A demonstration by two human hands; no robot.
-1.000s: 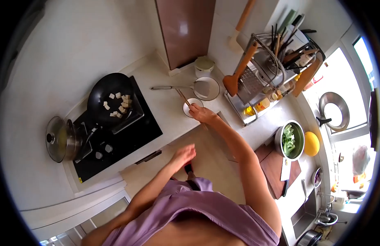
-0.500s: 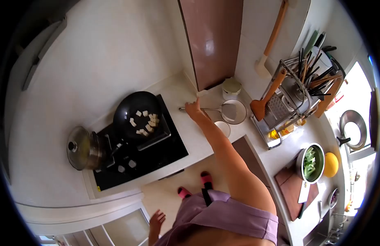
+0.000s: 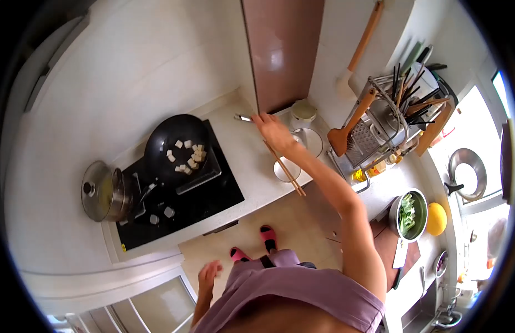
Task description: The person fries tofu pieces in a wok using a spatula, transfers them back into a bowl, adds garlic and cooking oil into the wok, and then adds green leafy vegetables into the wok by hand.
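My right hand point(image 3: 273, 132) is closed around the metal handle of a spatula point(image 3: 243, 117), whose handle end sticks out to the left. Its blade is mostly hidden behind my hand and forearm. Just under the hand, a pair of wooden chopsticks point(image 3: 285, 169) lies across a small white bowl point(image 3: 282, 173). Behind my wrist is a larger white bowl point(image 3: 314, 141), partly covered. On the hob a black wok point(image 3: 163, 133) holds several pale cubes point(image 3: 197, 154). My left hand point(image 3: 209, 273) hangs low beside my body, slightly blurred, with fingers loosely apart and nothing in them.
A lidded pot point(image 3: 105, 191) stands left on the black hob point(image 3: 213, 188). A lidded jar point(image 3: 304, 111) sits in the counter corner. Rightward are a utensil rack point(image 3: 374, 130), a metal bowl of chopped greens point(image 3: 407, 213), a cutting board point(image 3: 382, 244) with a knife point(image 3: 400, 254), and a yellow fruit point(image 3: 436, 219).
My right hand has closed on the spatula handle and raised it, moving up and slightly right. The chopsticks now show more fully. My left hand has shifted slightly, and the whole view has moved a little.
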